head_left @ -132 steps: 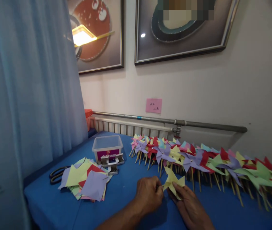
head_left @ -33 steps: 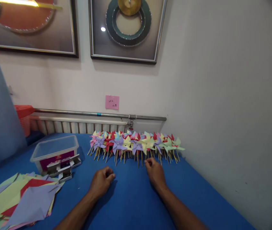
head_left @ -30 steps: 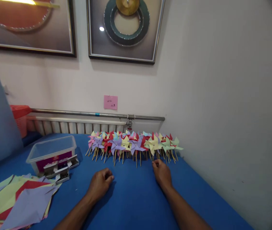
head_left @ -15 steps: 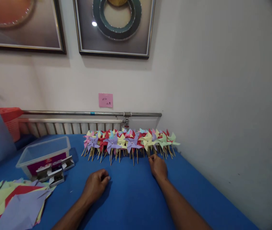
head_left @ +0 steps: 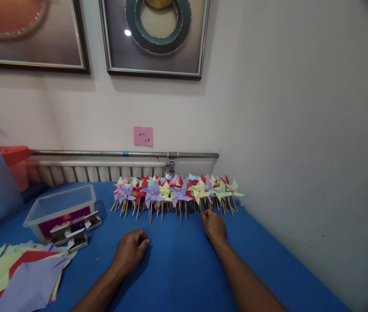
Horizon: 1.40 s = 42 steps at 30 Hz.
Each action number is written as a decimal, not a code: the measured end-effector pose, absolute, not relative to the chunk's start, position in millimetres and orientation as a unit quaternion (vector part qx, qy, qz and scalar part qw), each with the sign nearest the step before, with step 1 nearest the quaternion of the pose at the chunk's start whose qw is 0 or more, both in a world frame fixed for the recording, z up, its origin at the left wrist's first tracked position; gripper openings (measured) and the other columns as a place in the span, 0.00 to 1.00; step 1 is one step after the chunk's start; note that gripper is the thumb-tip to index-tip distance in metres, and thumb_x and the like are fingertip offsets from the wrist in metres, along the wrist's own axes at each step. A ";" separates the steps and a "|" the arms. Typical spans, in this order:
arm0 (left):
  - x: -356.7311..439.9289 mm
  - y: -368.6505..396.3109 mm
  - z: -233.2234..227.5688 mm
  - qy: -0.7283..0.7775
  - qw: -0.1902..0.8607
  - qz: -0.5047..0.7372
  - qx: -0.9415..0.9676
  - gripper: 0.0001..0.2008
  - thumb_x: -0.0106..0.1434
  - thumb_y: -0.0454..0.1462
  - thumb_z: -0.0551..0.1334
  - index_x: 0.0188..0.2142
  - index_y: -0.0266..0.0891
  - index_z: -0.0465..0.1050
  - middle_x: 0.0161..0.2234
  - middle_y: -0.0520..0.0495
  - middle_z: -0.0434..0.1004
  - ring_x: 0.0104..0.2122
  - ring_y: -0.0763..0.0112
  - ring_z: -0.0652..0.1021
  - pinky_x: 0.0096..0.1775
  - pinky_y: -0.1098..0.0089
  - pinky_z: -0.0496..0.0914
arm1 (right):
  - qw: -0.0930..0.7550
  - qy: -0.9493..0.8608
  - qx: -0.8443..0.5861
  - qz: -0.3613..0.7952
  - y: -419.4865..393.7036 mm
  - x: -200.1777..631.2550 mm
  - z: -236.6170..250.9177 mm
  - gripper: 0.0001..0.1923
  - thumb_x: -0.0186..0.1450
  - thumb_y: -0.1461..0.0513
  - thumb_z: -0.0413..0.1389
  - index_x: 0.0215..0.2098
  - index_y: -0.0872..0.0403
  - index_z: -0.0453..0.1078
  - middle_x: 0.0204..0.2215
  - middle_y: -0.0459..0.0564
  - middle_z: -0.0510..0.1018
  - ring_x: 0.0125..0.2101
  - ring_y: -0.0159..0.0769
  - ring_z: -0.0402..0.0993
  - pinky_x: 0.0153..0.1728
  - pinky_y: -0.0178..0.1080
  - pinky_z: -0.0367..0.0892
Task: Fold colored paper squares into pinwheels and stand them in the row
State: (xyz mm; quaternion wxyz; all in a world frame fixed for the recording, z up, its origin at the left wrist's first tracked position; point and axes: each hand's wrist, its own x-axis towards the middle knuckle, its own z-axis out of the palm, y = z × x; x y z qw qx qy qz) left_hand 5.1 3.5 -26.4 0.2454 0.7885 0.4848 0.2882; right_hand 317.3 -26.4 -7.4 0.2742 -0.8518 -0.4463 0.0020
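Note:
My right hand (head_left: 214, 225) is closed at the front of a dense row of paper pinwheels, its fingertips pinching the lower stick of a yellow pinwheel (head_left: 198, 190). My left hand (head_left: 131, 251) rests on the blue table surface (head_left: 177, 268) with its fingers curled, and nothing shows in it. Purple pinwheels (head_left: 179, 194), a red pinwheel (head_left: 138, 194) and pale green pinwheels (head_left: 221, 190) stand in the same row on thin wooden sticks. The pinwheels farther back are partly hidden by those in front.
At left, a clear plastic box (head_left: 61, 199) stands behind several small open cartons (head_left: 77, 240). A stack of coloured paper sheets (head_left: 31, 277) lies nearest me. A red basket (head_left: 17, 167), a radiator pipe (head_left: 106, 153) and the wall (head_left: 301, 130) bound the table.
Both hands and the pinwheels stay in essentially the same places. The view has shifted very slightly.

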 end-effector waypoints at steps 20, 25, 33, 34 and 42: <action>4.6 5.8 -31.1 0.480 0.231 0.277 0.800 0.09 0.65 0.37 0.57 0.31 0.39 0.73 0.26 0.51 0.75 0.29 0.69 0.73 0.34 0.71 0.59 | 0.226 -0.457 -0.860 -0.005 -23.3 316.3 -9.3 0.14 0.72 0.56 0.50 0.43 0.52 0.77 0.40 0.58 0.85 0.43 0.44 0.81 0.40 0.40 0.64; 4.8 6.6 -31.8 0.482 0.223 0.270 0.803 0.08 0.65 0.36 0.58 0.30 0.39 0.74 0.26 0.52 0.75 0.29 0.70 0.73 0.34 0.72 0.59 | 0.199 -0.457 -0.867 -0.006 -23.3 312.8 -5.6 0.16 0.72 0.54 0.50 0.42 0.52 0.77 0.39 0.59 0.85 0.45 0.46 0.81 0.45 0.42 0.65; 6.4 4.8 -28.2 0.492 0.222 0.255 0.802 0.07 0.64 0.35 0.59 0.31 0.39 0.74 0.28 0.52 0.76 0.30 0.71 0.74 0.34 0.72 0.58 | 0.184 -0.465 -0.866 -0.007 -22.5 312.1 -3.6 0.16 0.73 0.55 0.49 0.43 0.52 0.77 0.41 0.57 0.85 0.45 0.44 0.81 0.45 0.41 0.65; 6.5 4.9 -28.4 0.494 0.221 0.254 0.802 0.07 0.64 0.35 0.59 0.31 0.39 0.74 0.28 0.52 0.76 0.30 0.71 0.74 0.34 0.72 0.58 | 0.184 -0.467 -0.865 -0.008 -22.4 311.8 -3.7 0.16 0.73 0.55 0.49 0.43 0.52 0.77 0.40 0.57 0.85 0.45 0.44 0.81 0.44 0.41 0.65; 5.9 5.8 -29.6 0.487 0.218 0.246 0.809 0.06 0.64 0.35 0.59 0.32 0.39 0.74 0.29 0.52 0.77 0.31 0.71 0.74 0.35 0.72 0.58 | 0.185 -0.488 -0.853 -0.015 -22.9 309.7 -3.1 0.18 0.73 0.52 0.49 0.43 0.52 0.77 0.39 0.55 0.86 0.45 0.45 0.81 0.42 0.40 0.64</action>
